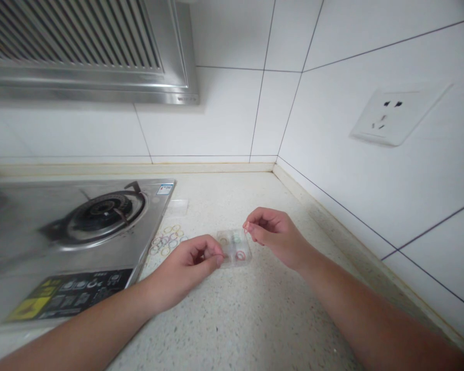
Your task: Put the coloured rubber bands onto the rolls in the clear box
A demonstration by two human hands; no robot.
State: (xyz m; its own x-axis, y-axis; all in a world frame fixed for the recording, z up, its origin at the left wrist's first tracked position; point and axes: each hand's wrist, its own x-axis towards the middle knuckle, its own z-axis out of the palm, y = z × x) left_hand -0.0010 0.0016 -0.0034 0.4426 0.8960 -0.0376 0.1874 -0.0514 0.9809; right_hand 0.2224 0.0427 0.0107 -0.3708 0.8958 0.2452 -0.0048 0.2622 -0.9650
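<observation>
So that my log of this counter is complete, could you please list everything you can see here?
clear compartment box: one, transparent, on the countertop between the hands, with a few small coloured rings inside
loose small rings: a pile too small to count, mixed colours, on the countertop beside the stove
clear lid: one, transparent, behind the pile
gas stove: one, steel with a black burner, at left
range hood: one, steel, upper left
wall socket: one, white, right wall
countertop: one, speckled beige
left hand: one, pinching the box's near left edge
right hand: one, fingertips pinched over the box's far right corner; contents unclear
</observation>
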